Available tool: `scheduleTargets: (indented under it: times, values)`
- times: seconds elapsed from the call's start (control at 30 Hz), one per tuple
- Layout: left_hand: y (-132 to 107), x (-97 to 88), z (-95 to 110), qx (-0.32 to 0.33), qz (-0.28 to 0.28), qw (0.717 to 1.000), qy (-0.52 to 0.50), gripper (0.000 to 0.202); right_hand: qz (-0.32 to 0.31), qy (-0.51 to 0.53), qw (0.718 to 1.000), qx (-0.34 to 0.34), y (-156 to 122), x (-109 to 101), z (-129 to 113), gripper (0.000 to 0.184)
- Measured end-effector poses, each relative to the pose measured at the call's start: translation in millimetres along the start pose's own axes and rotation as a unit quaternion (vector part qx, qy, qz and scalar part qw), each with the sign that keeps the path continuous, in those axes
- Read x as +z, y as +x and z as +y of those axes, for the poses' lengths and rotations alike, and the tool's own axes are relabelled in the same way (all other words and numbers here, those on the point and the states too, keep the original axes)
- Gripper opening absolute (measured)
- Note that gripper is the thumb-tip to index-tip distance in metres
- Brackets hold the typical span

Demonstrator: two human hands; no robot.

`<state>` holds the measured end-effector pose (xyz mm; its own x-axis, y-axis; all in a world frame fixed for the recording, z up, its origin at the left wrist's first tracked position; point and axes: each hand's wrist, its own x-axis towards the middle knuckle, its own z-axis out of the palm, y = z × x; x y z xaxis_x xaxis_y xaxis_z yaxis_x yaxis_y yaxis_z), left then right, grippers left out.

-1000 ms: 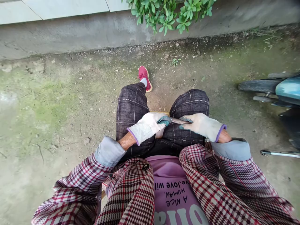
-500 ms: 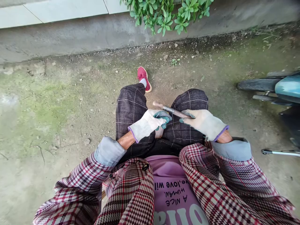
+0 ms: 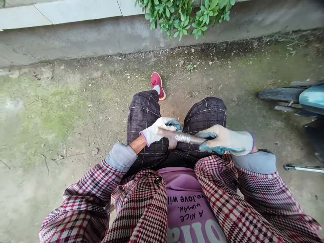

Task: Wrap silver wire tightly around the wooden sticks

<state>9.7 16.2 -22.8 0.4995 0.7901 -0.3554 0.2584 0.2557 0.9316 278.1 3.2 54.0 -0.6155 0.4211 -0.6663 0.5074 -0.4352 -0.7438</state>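
My right hand (image 3: 222,140), in a white glove with a blue-green coated palm, is closed on one end of a brown stick (image 3: 165,133). Shiny wire (image 3: 182,137) is wound round the stick's middle, and motion blurs it. The stick points left over my lap, its free end passing above my left hand (image 3: 162,130). That hand, gloved the same way, is closed with its fingers curled in over my lap. What it holds, if anything, is hidden.
My knees in dark checked trousers (image 3: 144,111) are apart on either side. A leafy plant (image 3: 181,20) hangs over the low grey wall (image 3: 83,38) ahead. To the right stand a wheeled vehicle (image 3: 280,93) and a thin metal bar (image 3: 301,168). Bare earth (image 3: 76,118) lies around.
My right hand has moved slightly toward my body and turned. The stick has swung down and nearer, its free end now over my left hand rather than beyond it.
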Motion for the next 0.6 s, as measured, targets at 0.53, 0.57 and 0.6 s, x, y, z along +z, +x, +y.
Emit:
scheduleTargets:
  times: [0.53, 0.57, 0.6]
  values:
    - [-10.5, 0.3, 22.3, 0.009, 0.035, 0.998, 0.044, 0.023, 0.268, -0.334, 0.9, 0.082, 22.6, -11.4, 23.8, 0.024]
    - [-12.0, 2.1, 23.7, 0.004, 0.025, 1.0, 0.014, 0.025, 0.287, -0.318, 0.901, 0.071, 21.1, -11.1, 21.5, 0.023]
    - [-13.7, 3.7, 25.7, 0.001, 0.013, 1.0, -0.011, 0.027, 0.297, -0.284, 0.91, 0.058, 19.4, -10.1, 19.3, 0.023]
